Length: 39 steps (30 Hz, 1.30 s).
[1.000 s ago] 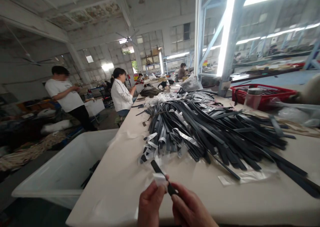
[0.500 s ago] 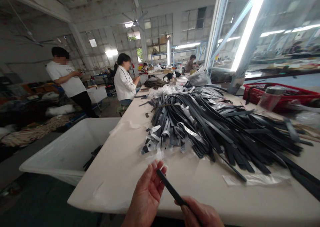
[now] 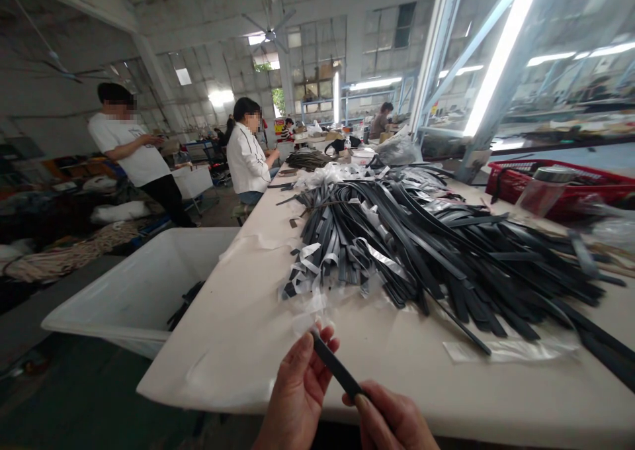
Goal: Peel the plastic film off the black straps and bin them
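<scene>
My left hand (image 3: 296, 394) and my right hand (image 3: 391, 418) are low at the front edge of the table (image 3: 238, 344). Between them runs one black strap (image 3: 337, 368); the right hand grips its near part and the left fingers pinch its far tip. Just beyond the tip lies a crumpled clear wrapper (image 3: 310, 304). Behind that spreads a big heap of black straps (image 3: 421, 245), several with clear plastic sleeves on their near ends.
A white plastic tub (image 3: 133, 298) with a few black straps inside stands left of the table. A red basket (image 3: 560, 185) and a jar (image 3: 543, 190) sit at the far right. A flat clear sleeve (image 3: 506, 351) lies right. Two people (image 3: 131, 152) work farther left.
The white sleeve that was on the strap's tip one second ago is off. My left hand has slid along the strap to its bare tip. The view has tilted slightly.
</scene>
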Motion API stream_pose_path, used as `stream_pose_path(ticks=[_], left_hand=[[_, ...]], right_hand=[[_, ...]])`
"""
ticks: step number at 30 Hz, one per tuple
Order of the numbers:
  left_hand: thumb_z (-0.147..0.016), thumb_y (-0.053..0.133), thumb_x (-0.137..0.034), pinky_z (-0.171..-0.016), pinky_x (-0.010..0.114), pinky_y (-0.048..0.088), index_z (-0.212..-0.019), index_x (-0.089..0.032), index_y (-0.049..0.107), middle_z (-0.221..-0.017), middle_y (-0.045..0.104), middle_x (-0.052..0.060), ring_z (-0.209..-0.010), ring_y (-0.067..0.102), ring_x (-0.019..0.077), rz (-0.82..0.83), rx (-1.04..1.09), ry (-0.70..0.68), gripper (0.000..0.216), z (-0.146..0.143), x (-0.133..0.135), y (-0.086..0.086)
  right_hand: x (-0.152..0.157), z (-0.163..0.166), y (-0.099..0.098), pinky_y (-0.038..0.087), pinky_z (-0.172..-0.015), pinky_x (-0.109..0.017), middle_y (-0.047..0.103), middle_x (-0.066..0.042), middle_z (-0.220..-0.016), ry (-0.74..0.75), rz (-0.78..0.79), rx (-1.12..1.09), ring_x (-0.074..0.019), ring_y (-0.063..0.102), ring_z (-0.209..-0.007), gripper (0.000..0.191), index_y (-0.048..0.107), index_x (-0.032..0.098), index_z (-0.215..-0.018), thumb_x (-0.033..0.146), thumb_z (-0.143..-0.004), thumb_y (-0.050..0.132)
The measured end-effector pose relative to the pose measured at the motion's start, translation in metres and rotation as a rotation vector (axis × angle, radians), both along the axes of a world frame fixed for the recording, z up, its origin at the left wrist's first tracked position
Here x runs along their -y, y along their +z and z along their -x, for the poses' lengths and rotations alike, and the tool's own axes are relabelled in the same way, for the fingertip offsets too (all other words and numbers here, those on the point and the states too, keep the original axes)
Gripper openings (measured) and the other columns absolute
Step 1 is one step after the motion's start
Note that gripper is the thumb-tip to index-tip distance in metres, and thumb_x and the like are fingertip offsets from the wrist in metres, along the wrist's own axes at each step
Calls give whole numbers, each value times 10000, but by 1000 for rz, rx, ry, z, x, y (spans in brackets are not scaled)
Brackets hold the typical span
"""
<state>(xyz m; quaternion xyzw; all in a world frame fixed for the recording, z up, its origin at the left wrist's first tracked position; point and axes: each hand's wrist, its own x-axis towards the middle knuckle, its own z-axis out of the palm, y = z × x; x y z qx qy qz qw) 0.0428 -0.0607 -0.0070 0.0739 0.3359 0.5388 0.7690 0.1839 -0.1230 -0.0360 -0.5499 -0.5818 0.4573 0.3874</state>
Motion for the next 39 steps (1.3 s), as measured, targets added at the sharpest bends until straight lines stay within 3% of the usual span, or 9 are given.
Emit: stream_pose_path(ticks=[3,8,13,17,24,31,33,37,39], left_hand=[[-543,913,-323,-732,281,583,-849,-134,761,-942,769,134,-854,725,233,-44,-56,23,391,-2,3,-2],[-612,876,-358,-772,278,568,-851,-107,762,-978,761,146,-871,712,218,-163,-137,-26,366,4,4,-4],[-658,853,-292,-748,262,564,-865,-139,743,-962,756,95,-794,700,170,-189,-173,-51,280,13,-2,-3],[-675,839,-230,-753,246,559,-931,-177,724,-1001,742,52,-799,691,147,-219,-178,-44,286,15,-4,-1],[-674,839,-332,-752,272,563,-728,-138,721,-803,754,77,-768,692,169,-220,-176,15,233,26,-9,-1],[-725,789,-377,-663,249,535,-739,-116,757,-704,730,71,-665,652,154,-344,-289,-138,263,20,4,-5],[-698,806,-389,-732,262,541,-744,-120,768,-736,747,81,-730,674,173,-361,-350,-71,275,34,-5,2],[-579,872,-406,-854,317,533,-721,-152,778,-806,769,79,-809,692,201,-393,-446,286,306,69,-26,26],[-588,865,-404,-842,332,533,-725,-153,783,-816,769,82,-803,687,211,-427,-467,297,298,72,-25,33]], right_hand=[[-3,5,-2,319,-422,-213,506,36,-430,24,40,-13,-104,415,-382,673,617,158,-864,727,-898,258],[-7,7,4,362,-460,-213,547,32,-434,13,-14,15,-114,466,-397,595,621,167,-885,653,-940,283],[-8,6,6,391,-502,-214,608,16,-488,118,-104,80,-121,524,-446,554,636,181,-903,588,-975,267],[-8,6,6,390,-505,-218,610,12,-480,58,-86,114,-127,536,-452,561,634,180,-880,595,-972,268],[-6,6,8,374,-487,-224,609,-1,-473,25,-56,116,-133,524,-451,562,632,170,-870,599,-963,282],[-25,26,40,341,-408,-192,565,27,-524,114,-18,33,-84,430,-371,469,583,170,-881,548,-959,317],[-27,25,52,345,-393,-173,596,17,-610,172,18,-2,-71,444,-384,413,564,177,-894,537,-942,368],[-29,20,61,359,-416,-158,648,-3,-668,284,91,41,-74,511,-442,356,579,174,-860,489,-925,426],[-35,24,62,333,-394,-162,632,8,-599,242,77,87,-71,488,-397,404,591,172,-834,495,-945,375]])
